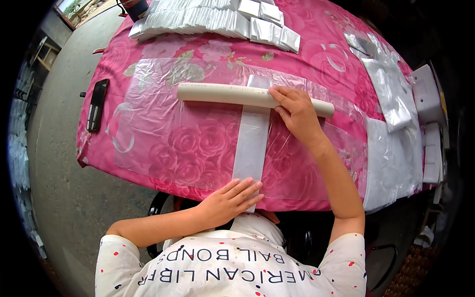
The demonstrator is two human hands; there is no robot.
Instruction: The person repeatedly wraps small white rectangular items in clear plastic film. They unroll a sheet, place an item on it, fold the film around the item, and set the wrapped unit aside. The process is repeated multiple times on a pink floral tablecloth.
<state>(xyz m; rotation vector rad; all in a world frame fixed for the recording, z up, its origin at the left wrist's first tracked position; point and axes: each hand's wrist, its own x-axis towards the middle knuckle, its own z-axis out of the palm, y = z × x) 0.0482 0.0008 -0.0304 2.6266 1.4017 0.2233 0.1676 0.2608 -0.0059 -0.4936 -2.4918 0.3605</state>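
A long white plastic pipe (213, 93) lies crosswise over a white flat strip (253, 136) that runs from the table's near edge toward its middle. Beneath both is a large clear plastic sheet (143, 94), spread on the table. My right hand (297, 111) grips the pipe right of the strip, thumb on the near side and fingers over the top. My left hand (230, 200) rests flat on the strip's near end, fingers stretched out. Whether the strip is folded plastic or a stiff board, I cannot tell.
A pink flowered tablecloth (292, 29) covers the table. Rows of folded clear plastic packets (198, 22) lie at the back. A black phone (97, 105) is at the left edge. Stacked plastic sheets (393, 153) and white boxes (427, 94) stand at the right.
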